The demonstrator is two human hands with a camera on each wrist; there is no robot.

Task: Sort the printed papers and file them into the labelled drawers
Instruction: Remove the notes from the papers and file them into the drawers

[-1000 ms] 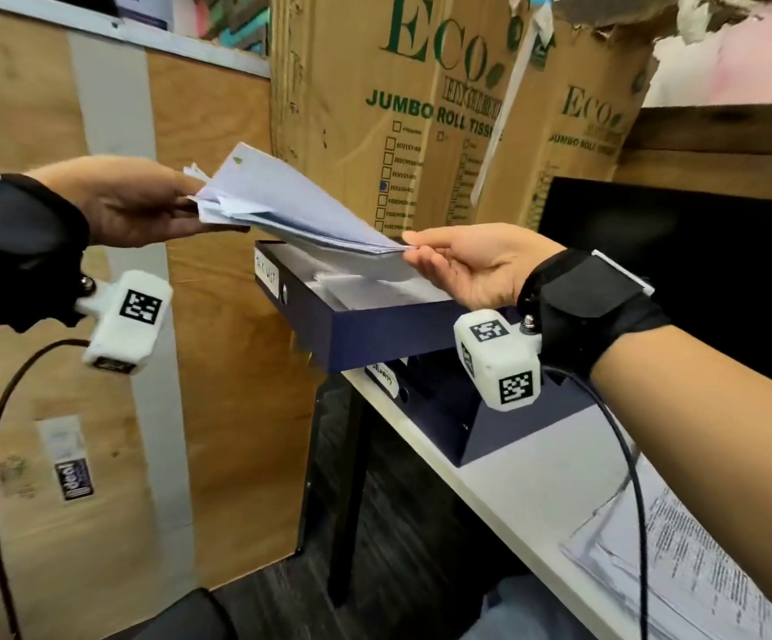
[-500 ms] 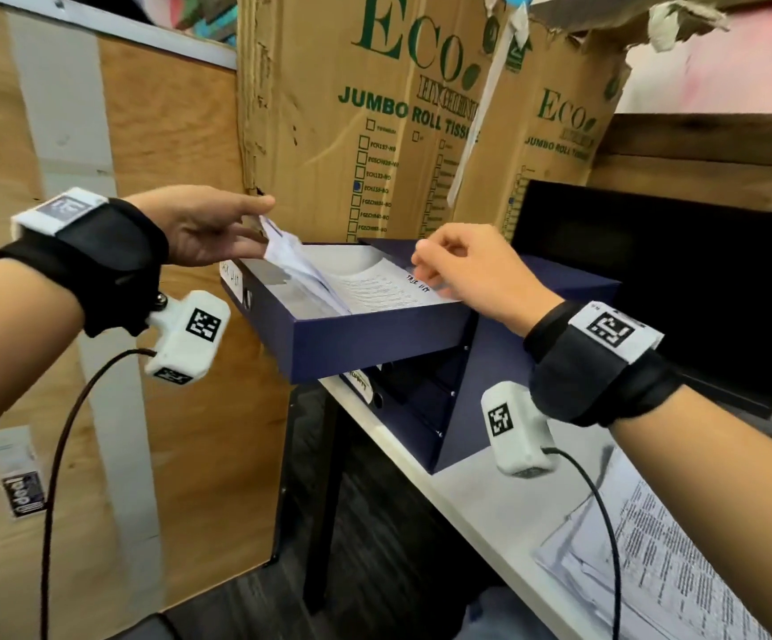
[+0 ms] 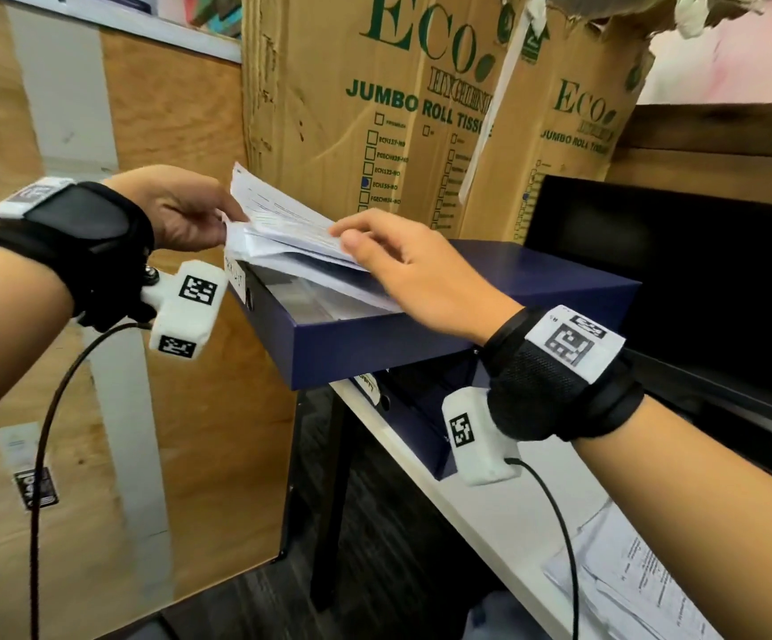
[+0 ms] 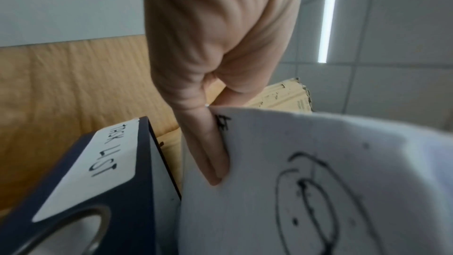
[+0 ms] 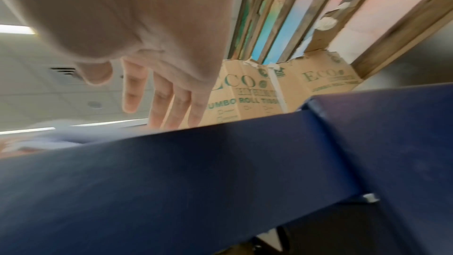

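Observation:
A dark blue drawer (image 3: 374, 344) stands pulled out from its blue cabinet (image 3: 555, 279); its white front label (image 4: 98, 164) reads "TASK LIST". A stack of printed papers (image 3: 282, 233) sits tilted above the drawer's front end, with more sheets lying flat inside. My left hand (image 3: 190, 214) pinches the stack's left edge, thumb on the sheet (image 4: 318, 181). My right hand (image 3: 402, 265) lies over the stack's right end, its straight fingers (image 5: 169, 104) spread on top of the papers.
Tall cardboard boxes (image 3: 374, 108) stand right behind the drawer. A black monitor (image 3: 698, 288) is at the right. The white desk (image 3: 490, 515) carries more printed sheets (image 3: 628, 588) at the lower right. A wooden panel (image 3: 180, 408) closes off the left.
The papers went down toward the drawer, then the stack's left end came up again in my left hand. My right hand turned palm down and now lies on top of the stack.

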